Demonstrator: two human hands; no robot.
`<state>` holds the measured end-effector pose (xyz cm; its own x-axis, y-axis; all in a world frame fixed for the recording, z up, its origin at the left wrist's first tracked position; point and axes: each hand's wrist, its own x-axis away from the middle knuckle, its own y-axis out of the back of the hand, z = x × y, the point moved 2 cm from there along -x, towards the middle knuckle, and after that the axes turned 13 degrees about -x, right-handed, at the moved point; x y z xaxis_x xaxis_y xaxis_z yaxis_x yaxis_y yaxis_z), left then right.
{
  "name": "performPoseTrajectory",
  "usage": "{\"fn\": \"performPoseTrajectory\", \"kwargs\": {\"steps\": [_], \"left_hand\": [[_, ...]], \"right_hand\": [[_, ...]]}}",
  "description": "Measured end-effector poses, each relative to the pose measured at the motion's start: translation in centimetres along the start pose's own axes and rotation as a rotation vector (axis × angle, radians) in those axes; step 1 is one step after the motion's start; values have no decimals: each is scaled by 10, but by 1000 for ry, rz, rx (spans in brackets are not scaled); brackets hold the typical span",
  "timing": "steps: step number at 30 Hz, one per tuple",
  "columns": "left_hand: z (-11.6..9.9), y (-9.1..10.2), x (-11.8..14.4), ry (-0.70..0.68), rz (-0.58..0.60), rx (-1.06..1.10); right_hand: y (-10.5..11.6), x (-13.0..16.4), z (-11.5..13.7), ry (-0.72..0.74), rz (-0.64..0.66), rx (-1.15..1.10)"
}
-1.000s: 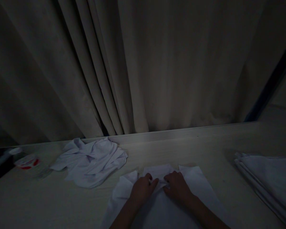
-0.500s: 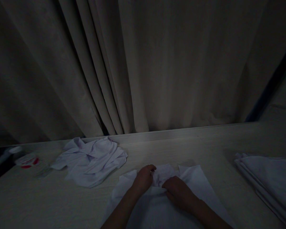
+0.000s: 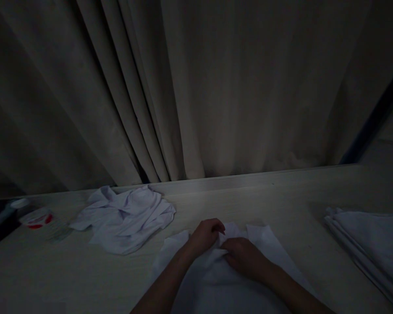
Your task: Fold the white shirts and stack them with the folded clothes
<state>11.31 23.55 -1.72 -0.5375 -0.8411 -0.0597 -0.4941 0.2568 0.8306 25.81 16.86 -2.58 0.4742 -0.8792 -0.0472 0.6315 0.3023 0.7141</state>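
Note:
A white cloth (image 3: pixel 225 292) lies spread on the table at the bottom middle, its far edge bunched up where my hands meet. My right hand (image 3: pixel 244 258) pinches a gathered fold of it between thumb and fingers. Just left of that, my left hand (image 3: pixel 205 237) rests over the far edge with curled fingers closed on the same cloth. Two flat corners stick out beyond the hands, one on each side. The dim light hides the exact kind of garment or piece this cloth is.
A crumpled white cloth (image 3: pixel 127 220) lies at the back left. Beyond it is a clear plastic bottle (image 3: pixel 42 220) with a red-and-white label, lying on its side. Folded white cloths (image 3: pixel 373 244) form a stack on the right. A curtain (image 3: pixel 249 96) hangs behind the pale table (image 3: pixel 94 279).
My left hand has moved a little right and away from me, closer to my right hand. The cloth's near layer is drawn up into a raised fold between them.

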Motion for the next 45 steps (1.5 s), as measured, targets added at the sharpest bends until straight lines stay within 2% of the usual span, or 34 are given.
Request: {"fn": "performPoseTrajectory", "kwargs": {"steps": [5,9,13,16,19,22,25,29,33,38,42,45], "left_hand": [[26,6,-3,118,-117,-202],[58,19,19,206,-154,-329],[91,35,59,237,-125,-420],[115,36,80,250,-26,-506],[135,29,87,299,61,-582],[147,26,86,365,46,-604],[151,31,87,404,58,-603],[148,39,90,389,96,-587],[147,44,90,422,102,-581],[143,46,81,413,138,-548],[133,43,70,366,160,-451],[131,42,64,368,166,-422]], "right_hand": [[9,-46,-32,-75,-91,86],[18,-60,-64,-122,-134,76],[37,-33,-100,-175,-153,113],[49,-3,-125,-202,-143,181],[52,20,-145,-283,-113,309],[52,33,-158,-386,-106,390],[55,37,-163,-393,-117,379],[60,39,-167,-371,-114,329],[64,38,-172,-381,-135,206],[71,33,-182,-305,-150,122],[69,25,-189,-370,-99,39],[70,19,-182,-405,-43,36]]}}
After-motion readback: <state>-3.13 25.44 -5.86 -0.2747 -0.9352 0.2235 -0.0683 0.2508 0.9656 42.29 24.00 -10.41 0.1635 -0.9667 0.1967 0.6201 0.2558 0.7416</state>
